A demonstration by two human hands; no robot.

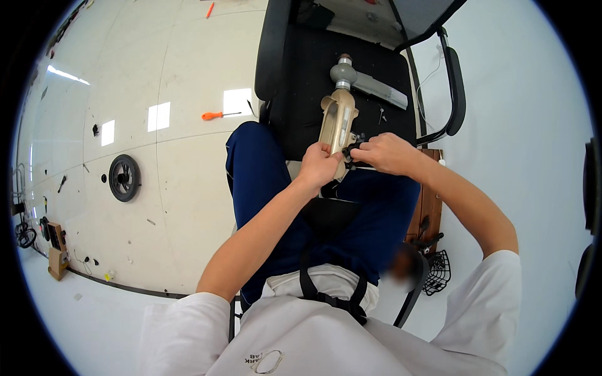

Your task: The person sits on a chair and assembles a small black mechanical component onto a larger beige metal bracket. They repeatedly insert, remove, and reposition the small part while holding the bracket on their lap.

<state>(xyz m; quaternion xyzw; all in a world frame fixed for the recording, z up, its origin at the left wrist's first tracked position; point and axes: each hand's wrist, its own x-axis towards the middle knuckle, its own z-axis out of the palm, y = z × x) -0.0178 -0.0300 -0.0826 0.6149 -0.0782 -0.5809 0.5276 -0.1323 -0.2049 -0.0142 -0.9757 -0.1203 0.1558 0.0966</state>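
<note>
A long beige housing (339, 119) with an open hollow lies on the black chair seat (304, 94) in front of me, its near end reaching over the edge toward my lap. My left hand (320, 165) is closed around that near end. On its right side my right hand (387, 153) pinches a small black part (349, 152) against the housing. Fingers partly hide this part, so its kind is unclear. A grey rounded joint (343, 73) with silvery collars joins the housing's far end. From the joint a flat grey piece (381, 91) slants right. Small metal pieces (382, 114) lie beside it.
A chair armrest (456, 91) curves up at the right. On the tiled floor to the left lie an orange-handled screwdriver (213, 116) and a black wheel (125, 178). A black wire basket (438, 274) stands low on the right.
</note>
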